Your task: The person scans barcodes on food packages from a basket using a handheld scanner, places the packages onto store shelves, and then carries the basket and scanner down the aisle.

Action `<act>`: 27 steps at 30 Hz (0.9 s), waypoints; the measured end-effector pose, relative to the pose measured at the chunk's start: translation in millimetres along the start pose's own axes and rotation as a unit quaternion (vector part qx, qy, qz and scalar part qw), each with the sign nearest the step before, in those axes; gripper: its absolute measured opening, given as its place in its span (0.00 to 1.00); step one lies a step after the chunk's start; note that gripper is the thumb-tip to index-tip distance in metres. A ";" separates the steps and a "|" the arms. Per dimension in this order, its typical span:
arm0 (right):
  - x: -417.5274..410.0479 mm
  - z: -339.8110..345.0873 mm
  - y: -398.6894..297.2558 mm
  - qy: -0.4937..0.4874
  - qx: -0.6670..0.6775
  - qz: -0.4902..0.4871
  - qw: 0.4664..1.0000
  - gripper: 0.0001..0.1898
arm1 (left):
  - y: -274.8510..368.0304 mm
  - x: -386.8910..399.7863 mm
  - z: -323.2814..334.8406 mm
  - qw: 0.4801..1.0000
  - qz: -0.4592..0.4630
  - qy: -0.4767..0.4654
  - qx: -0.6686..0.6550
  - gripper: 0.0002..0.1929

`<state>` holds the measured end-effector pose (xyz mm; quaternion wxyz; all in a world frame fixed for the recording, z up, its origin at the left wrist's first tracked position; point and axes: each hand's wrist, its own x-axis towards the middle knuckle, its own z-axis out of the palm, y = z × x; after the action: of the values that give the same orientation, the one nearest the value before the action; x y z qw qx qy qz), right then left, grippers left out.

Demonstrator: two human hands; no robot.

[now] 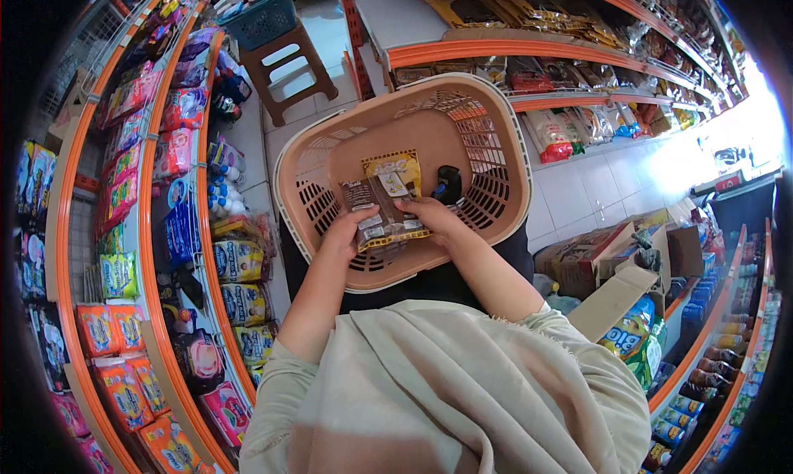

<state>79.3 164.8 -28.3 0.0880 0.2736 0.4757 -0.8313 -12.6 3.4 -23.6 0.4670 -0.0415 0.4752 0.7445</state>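
Both my hands hold a brown flat packet [379, 203] with printed text and a yellow patterned edge, over the inside of a peach plastic basket [396, 124]. My left hand [344, 234] grips its left side, thumb on top. On the right side lies my right hand [437, 217], its thumb also pressing the face. Just beyond the brown packet is a yellow packet [396, 160], partly covered by it; whether it is held too, I cannot tell. A black handheld device [446, 185] rests in the basket, right of my right hand.
Orange-edged shelves [148, 238] with packaged goods run along the left. More shelves [533, 48] with packets stand ahead right. A teal basket [260, 20] full of goods sits on a brown plastic stool [288, 71]. Open cardboard boxes [582, 251] are at right on the tiled floor [570, 195].
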 end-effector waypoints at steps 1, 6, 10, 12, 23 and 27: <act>2.3 -3.1 1.2 0.002 -0.010 0.002 1.000 0.21 | -2.4 -1.1 4.1 0.999 0.026 0.032 0.018 0.19; 13.6 -16.7 0.0 0.034 -0.266 -0.066 0.961 0.22 | -9.3 7.0 7.7 0.965 0.192 0.091 0.154 0.25; 10.0 -16.1 -5.8 0.245 -0.500 -0.091 0.826 0.20 | -4.8 1.1 -5.5 0.998 0.015 0.066 0.014 0.25; 0.8 -14.9 -38.5 0.252 -0.654 0.032 0.713 0.19 | -9.2 0.1 -10.4 0.990 0.102 0.087 0.045 0.23; 51.2 -57.3 -5.9 0.131 -0.626 0.171 0.750 0.17 | -0.3 -3.0 10.8 0.989 0.075 -0.023 -0.126 0.21; 54.4 -42.0 -6.2 0.176 -0.652 0.151 0.722 0.19 | -0.6 -1.6 -2.4 0.983 0.130 -0.052 -0.117 0.23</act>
<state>46.9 209.6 -69.7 0.2840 0.3584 0.8593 -0.2290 -12.2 0.7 -24.5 0.3822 0.0046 0.3612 0.8505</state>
